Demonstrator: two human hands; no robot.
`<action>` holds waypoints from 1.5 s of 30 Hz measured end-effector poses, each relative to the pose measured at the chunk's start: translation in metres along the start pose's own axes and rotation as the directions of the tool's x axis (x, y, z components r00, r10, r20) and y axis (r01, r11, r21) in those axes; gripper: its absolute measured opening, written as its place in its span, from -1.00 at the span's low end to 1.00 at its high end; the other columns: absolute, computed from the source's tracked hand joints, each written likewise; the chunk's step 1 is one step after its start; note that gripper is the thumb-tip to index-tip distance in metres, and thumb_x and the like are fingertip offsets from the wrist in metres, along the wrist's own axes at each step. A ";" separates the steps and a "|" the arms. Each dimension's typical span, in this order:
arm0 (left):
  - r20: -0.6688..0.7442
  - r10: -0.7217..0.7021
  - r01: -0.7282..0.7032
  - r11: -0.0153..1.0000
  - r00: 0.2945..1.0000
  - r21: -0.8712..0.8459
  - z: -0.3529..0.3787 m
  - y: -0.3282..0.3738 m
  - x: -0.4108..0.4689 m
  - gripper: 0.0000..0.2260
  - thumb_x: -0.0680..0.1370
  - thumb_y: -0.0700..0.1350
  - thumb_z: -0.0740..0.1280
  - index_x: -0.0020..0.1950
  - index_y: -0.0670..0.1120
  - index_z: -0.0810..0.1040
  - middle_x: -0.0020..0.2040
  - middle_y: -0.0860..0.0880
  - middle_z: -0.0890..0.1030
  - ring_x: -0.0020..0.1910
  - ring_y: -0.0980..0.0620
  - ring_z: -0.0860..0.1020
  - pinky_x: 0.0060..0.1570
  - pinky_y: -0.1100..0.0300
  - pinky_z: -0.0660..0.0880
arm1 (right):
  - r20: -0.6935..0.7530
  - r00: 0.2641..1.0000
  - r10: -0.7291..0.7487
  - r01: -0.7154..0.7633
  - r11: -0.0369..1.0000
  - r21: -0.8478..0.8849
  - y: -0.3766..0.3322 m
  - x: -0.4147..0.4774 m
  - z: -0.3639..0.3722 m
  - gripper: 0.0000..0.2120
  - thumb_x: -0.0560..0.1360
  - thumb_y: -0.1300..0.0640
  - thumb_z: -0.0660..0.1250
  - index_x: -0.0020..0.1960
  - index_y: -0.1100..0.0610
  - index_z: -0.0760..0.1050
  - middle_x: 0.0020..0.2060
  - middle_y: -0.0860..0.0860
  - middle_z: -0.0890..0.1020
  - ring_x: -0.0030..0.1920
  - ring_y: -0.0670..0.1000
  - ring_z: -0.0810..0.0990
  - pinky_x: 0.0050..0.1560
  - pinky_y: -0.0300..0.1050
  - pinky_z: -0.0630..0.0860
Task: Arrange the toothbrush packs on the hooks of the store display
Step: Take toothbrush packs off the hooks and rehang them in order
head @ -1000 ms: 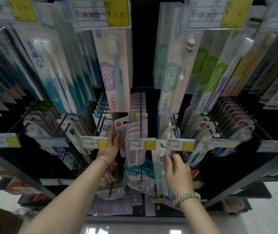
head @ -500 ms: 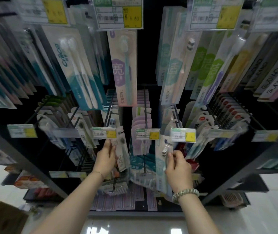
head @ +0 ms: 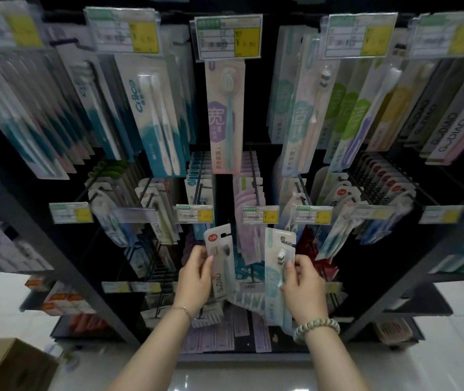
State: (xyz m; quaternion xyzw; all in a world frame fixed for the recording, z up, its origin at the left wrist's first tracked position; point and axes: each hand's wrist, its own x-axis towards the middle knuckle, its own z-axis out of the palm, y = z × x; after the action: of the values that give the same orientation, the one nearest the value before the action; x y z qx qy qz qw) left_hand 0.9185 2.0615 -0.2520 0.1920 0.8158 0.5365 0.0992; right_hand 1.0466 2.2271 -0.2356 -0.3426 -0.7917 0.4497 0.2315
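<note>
**While neither pack is on a hook: one held in each hand**

Since the hang-slot sits at the top edge of each card, both packs are held upright by the middle of the card. That leaves the tops free, most likely so the slots can be lined up with a rod.

- Left hand (head: 195, 280): grips the white pack (head: 221, 258), lettered GODIAO. The thumb lies across its left face and the fingers (head: 202, 255) curl round the left edge. The pack's top rises above the hand, just below the yellow-cornered price tags (head: 260, 214) of the middle row.
- Right hand (head: 304, 289): pinches the pale blue pack (head: 277, 266) along its right edge, beside the striped brush head. The fingers (head: 300, 261) are closed on the card. Most of the card lies left of the hand, and its lower end hangs past the wrist.

The two packs are near each other but apart, with purple stock showing between them. Both sit in front of the display and below the middle-row hooks (head: 250, 176), touching no rod that I can see.

Judgement: a mid-transfer moment. Each pack has yet to be matched to its own hook; the GODIAO stock hangs further left and on the upper right. The frame is blurred at the edges, so those labels read poorly.
</note>
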 end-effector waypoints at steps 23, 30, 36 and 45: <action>-0.138 0.246 -0.279 0.898 0.959 -0.339 -0.015 0.146 -0.004 -0.82 0.63 -0.16 0.25 0.14 0.11 0.53 -0.04 0.18 0.67 -0.02 0.19 0.64 0.04 0.10 0.61 | -0.165 0.961 -0.223 0.262 0.926 0.273 -0.098 0.024 -0.056 -0.84 0.62 0.11 0.16 0.12 -0.06 0.48 -0.08 -0.11 0.63 -0.10 -0.19 0.59 -0.11 -0.22 0.54; -0.194 0.266 -0.321 0.876 0.944 -0.361 -0.007 0.175 0.015 -0.82 0.62 -0.15 0.25 0.20 0.02 0.53 0.02 0.14 0.67 0.01 0.22 0.62 0.04 0.19 0.60 | -0.209 0.944 -0.254 0.307 0.910 0.279 -0.123 0.056 -0.072 -0.85 0.62 0.12 0.19 -0.08 -0.08 0.45 -0.20 -0.08 0.61 -0.21 -0.14 0.58 -0.21 -0.19 0.52; -0.247 0.277 -0.352 0.866 0.929 -0.354 -0.002 0.190 0.033 -0.82 0.63 -0.16 0.25 0.21 -0.01 0.53 0.06 0.08 0.67 0.06 0.17 0.63 0.08 0.16 0.59 | -0.207 0.934 -0.292 0.344 0.893 0.290 -0.138 0.082 -0.078 -0.85 0.62 0.13 0.19 -0.06 -0.07 0.46 -0.24 -0.12 0.59 -0.28 -0.24 0.54 -0.30 -0.33 0.46; -0.344 0.236 -0.364 0.851 0.909 -0.378 0.004 0.202 0.052 -0.83 0.63 -0.15 0.24 0.19 0.01 0.53 0.04 0.08 0.68 0.04 0.14 0.63 0.06 0.17 0.60 | -0.183 0.913 -0.364 0.406 0.846 0.346 -0.164 0.123 -0.094 -0.83 0.61 0.13 0.21 -0.13 -0.05 0.48 -0.32 -0.06 0.54 -0.38 -0.16 0.44 -0.36 -0.34 0.39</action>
State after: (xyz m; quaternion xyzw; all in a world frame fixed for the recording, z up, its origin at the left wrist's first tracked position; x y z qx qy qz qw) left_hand 0.9149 2.1577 -0.0669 0.2122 0.6405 0.7352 -0.0648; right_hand 0.9745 2.3119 -0.0397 -0.1503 -0.7291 0.5177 0.4217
